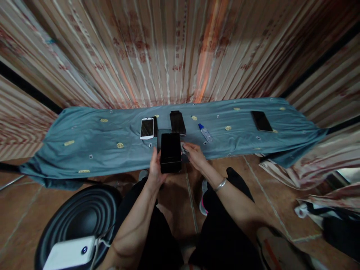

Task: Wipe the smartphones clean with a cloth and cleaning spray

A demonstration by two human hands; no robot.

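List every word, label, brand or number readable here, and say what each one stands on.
None can be read.
Striped curtain: reddish printed marks, too blurred.
Small clear bottle with blue cap: label too small.
White-framed phone and the black phone in the left hand: dark screens, no visible text.

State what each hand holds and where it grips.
The left hand holds a black phone by its lower left edge. The right hand pinches a small pale thing beside the phone; what it is cannot be told.

Five phones: one held (pixel 170 152), one under it (pixel 162 134), three lying (pixel 147 128) (pixel 177 122) (pixel 261 121); one spray bottle (pixel 206 132).
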